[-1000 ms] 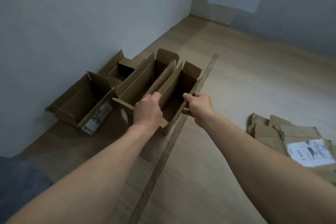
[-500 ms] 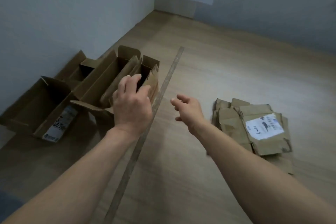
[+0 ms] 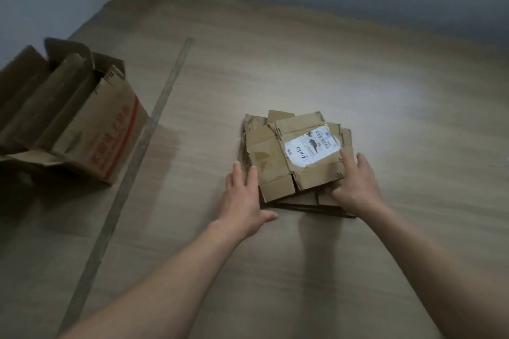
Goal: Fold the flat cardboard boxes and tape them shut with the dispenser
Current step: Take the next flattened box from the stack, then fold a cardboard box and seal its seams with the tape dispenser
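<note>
While the stack (image 3: 278, 157) is flanked by both hands, the left hand (image 3: 242, 201) and right hand (image 3: 355, 184) are spread, nothing gripped.

A stack of flat cardboard boxes (image 3: 286, 162) lies just right of frame centre on the floor — worn brown sheets, edges unevenly offset, the top one carrying a white shipping label (image 3: 311, 147) with handwriting. At the left edge stands an opened box (image 3: 91, 129) — flaps up, red print on its near side, flattened cardboard pieces standing inside it.
</note>
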Motion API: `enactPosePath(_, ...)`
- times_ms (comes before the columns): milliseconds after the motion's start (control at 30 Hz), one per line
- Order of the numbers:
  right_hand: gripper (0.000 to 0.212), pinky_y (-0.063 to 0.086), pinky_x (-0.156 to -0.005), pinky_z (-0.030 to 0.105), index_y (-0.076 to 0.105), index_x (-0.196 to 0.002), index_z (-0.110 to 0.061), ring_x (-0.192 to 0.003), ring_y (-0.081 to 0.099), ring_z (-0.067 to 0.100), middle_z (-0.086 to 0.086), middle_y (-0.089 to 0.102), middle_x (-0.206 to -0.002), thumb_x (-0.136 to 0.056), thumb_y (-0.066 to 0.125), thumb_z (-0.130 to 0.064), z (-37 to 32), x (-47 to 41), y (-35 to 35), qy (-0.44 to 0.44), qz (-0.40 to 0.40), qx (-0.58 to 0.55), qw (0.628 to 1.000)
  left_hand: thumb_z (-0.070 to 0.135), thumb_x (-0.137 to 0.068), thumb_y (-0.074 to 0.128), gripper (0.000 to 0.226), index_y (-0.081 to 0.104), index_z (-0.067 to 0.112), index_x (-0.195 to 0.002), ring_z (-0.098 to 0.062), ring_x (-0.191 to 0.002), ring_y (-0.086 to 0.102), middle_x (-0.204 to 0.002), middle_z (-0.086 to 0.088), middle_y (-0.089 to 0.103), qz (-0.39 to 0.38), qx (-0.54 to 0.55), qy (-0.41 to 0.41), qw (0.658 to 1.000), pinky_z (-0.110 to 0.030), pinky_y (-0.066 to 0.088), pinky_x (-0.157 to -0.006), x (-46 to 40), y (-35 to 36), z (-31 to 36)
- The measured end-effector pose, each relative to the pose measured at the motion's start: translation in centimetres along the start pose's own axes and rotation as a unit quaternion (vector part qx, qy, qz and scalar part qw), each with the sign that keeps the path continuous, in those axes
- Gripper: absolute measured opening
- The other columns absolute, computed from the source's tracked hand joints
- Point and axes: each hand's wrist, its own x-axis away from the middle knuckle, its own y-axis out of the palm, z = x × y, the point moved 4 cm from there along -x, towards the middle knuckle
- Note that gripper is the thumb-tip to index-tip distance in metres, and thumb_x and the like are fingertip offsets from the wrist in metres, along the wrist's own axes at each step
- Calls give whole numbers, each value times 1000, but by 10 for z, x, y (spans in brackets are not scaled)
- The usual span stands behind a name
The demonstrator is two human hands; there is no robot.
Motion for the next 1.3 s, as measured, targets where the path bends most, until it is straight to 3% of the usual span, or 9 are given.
enactPosePath(100, 113, 32, -119, 48, 6, -158, -36, -152, 16, 30, 9, 9, -164, -69, 72, -14, 7, -13, 3, -30, -35, 30, 999, 57, -74, 78, 121, -2, 20, -157, -34, -151, -11, -161, -16, -23, -3, -11, -7, 1000, -39, 7, -124, -13, 18, 12)
enactPosePath(200, 117, 38, -114, 45, 8, -157, -37, -144, 31, 30, 2, 19, -160, -64, 79, -24, 6, -24, 7, -75, -52, 22, 996, 55, -76, 77, 117, 1, 21, -157, -36, -151, -2, -162, -16, -20, 6, -16, -18, 1000, -39, 14, -123, -24, 28, 21)
enactPosePath(500, 66, 42, -97, 35, 41, -151, -23, -126, 48, 29, 6, 50, -143, -92, 68, -32, 4, -14, 2, -156, 24, -76, 985, 37, -92, 65, 67, 34, 17, -148, -37, -139, 31, -158, -17, 22, 92, 8, 3, 996, -39, 29, -114, -27, 13, 33)
enactPosePath(633, 40, 43, -89, 34, 65, -131, -15, -111, 58, 31, 11, 66, -121, -91, 65, -10, -3, 9, -32, -170, 120, -175, 962, 23, -95, 53, 32, 61, 10, -124, -38, -106, 58, -118, -15, 63, 199, 71, 59, 976, -41, 47, -86, -5, -19, 51)
enactPosePath(800, 31, 47, -75, 24, 77, -101, -18, -86, 65, 19, -3, 72, -89, -81, 62, -1, 0, 56, -101, -123, 175, -288, 933, 35, -94, 47, 28, 61, 12, -85, -34, -69, 58, -75, -8, 65, 282, 79, 79, 953, -39, 46, -60, 50, -81, 81)
enactPosePath(900, 22, 42, -58, 23, 75, -83, -21, -65, 57, 9, -6, 66, -70, -80, 64, -3, 9, 91, -137, -93, 128, -313, 936, 33, -84, 51, 22, 62, 14, -82, -30, -68, 58, -69, -4, 63, 235, 136, 66, 960, -42, 50, -59, 87, -103, 95)
enactPosePath(1000, 15, 38, -51, 24, 73, -79, -18, -58, 56, 14, 0, 64, -65, -79, 65, -5, 23, 121, -144, -76, 66, -303, 948, 19, -80, 59, 7, 64, 14, -82, -28, -73, 63, -74, -6, 66, 131, 191, 29, 972, -47, 56, -65, 115, -94, 98)
enactPosePath(1167, 20, 47, -62, 29, 64, -95, -23, -77, 62, 18, -2, 66, -81, -77, 70, -16, 48, 149, -81, -11, -33, -171, 985, 12, -82, 57, 9, 62, 18, -85, -24, -79, 63, -83, -5, 65, 14, 164, -68, 984, -44, 59, -73, 137, -30, 90)
enactPosePath(1300, 47, 51, -71, 35, 52, -111, -26, -85, 63, 16, -2, 65, -88, -73, 79, -34, 68, 164, -31, 44, -64, -218, 973, 13, -75, 49, 24, 64, 23, -91, -25, -82, 63, -89, -7, 67, -32, 168, -115, 978, -43, 59, -76, 137, 16, 74)
